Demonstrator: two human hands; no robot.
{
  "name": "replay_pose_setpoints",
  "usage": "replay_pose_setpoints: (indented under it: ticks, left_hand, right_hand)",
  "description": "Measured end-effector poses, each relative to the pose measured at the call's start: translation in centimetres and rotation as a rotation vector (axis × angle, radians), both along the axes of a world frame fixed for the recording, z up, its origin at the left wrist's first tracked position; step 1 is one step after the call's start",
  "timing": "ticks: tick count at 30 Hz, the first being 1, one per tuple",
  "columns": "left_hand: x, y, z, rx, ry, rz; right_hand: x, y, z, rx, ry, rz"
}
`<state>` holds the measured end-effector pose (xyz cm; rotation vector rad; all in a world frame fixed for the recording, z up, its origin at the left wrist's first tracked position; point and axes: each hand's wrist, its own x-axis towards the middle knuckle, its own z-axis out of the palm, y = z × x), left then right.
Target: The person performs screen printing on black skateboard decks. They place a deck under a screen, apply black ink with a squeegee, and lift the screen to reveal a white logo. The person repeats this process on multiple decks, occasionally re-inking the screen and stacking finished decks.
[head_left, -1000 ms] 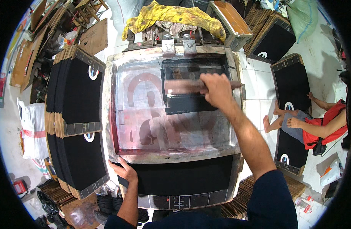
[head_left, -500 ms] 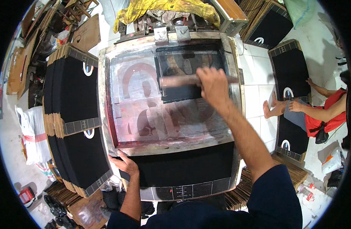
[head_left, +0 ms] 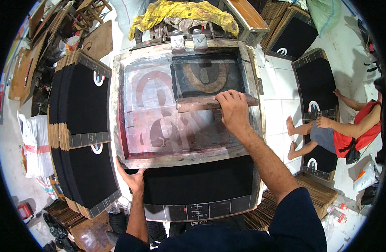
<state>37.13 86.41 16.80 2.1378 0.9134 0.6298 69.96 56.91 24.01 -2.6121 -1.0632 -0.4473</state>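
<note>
My right hand point(head_left: 235, 111) is closed around a brown wooden squeegee point(head_left: 197, 104), held crosswise inside a screen-printing frame point(head_left: 189, 161). Beyond the squeegee, a dark-edged section of the mesh shows a brown ring design point(head_left: 205, 88). Paler mesh with faint reddish shapes point(head_left: 153, 86) lies to the left and nearer. My left hand point(head_left: 133, 179) grips the near left corner of the frame, its fingers partly hidden beneath the edge. Under the frame, a black fabric panel point(head_left: 197, 182) on a board sticks out toward me.
Stacked boards with black panels point(head_left: 88, 109) stand close on the left; more boards point(head_left: 315, 84) lie on the right. A person in a red top point(head_left: 357, 130) sits there with a hand on one. A yellow cloth point(head_left: 184, 14) drapes behind the frame, beyond two metal hinge clamps point(head_left: 199, 43).
My right hand has drawn the squeegee toward me, uncovering more of the ring design. My left hand has shifted its hold at the frame's corner. The view has moved slightly.
</note>
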Motion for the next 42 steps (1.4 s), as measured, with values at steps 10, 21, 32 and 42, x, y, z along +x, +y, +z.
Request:
replay_pose_setpoints:
  ticks: [10, 21, 32, 42]
  left_hand:
    - [-0.6, -0.2, 0.4, -0.053, -0.132, -0.013]
    - [-1.0, -0.2, 0.4, -0.088, -0.102, 0.030]
    - [-0.4, -0.4, 1.4, -0.047, -0.139, -0.004]
    - [2.9, 1.7, 17.4, -0.013, -0.400, -0.010]
  right_hand:
    - [4.9, 0.8, 3.0, -0.048, 0.202, 0.011]
    - [17.0, 4.5, 1.6, -0.240, 0.345, 0.064]
    - [13.4, 3.7, -0.8, 0.430, -0.088, -0.055]
    - [-10.7, -1.5, 12.8, 0.318, -0.167, -0.067]
